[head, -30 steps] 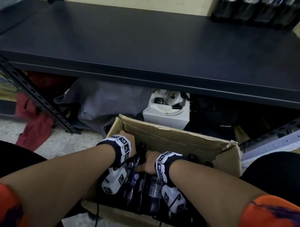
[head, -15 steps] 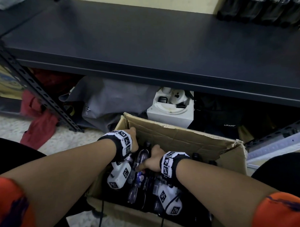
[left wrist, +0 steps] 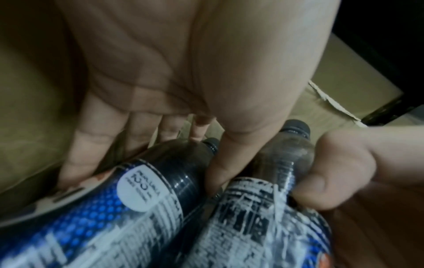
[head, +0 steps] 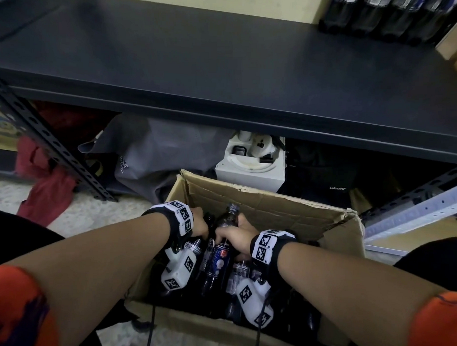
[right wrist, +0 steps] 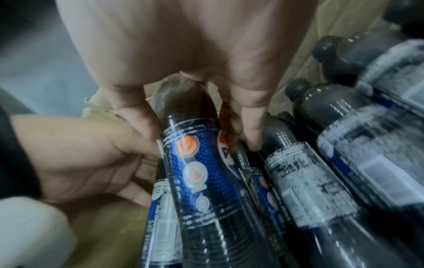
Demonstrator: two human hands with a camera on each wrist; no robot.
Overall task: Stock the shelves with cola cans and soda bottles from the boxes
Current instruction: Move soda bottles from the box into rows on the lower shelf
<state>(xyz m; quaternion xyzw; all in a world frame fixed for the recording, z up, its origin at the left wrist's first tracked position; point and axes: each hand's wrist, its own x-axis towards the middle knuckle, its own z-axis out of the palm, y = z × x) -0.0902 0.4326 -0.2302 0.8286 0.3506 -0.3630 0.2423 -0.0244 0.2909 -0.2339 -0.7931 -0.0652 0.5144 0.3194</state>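
Observation:
An open cardboard box on the floor holds several dark soda bottles with blue labels. My right hand grips one bottle by its shoulder, and the bottle's cap stands above both hands. My left hand is just to its left, with fingers and thumb round a second bottle near the box's left wall. More bottles lie to the right of my right hand. The dark shelf is above the box, with a row of bottles at its back right.
Under the shelf sit a white box of parts, a grey bag and a black bag. A perforated shelf upright slants at the left beside a red cloth. A metal rail lies at the right.
The bottle in my right hand has come up, so its neck and cap now stand above the hands. My left hand has closed round the neighbouring bottle.

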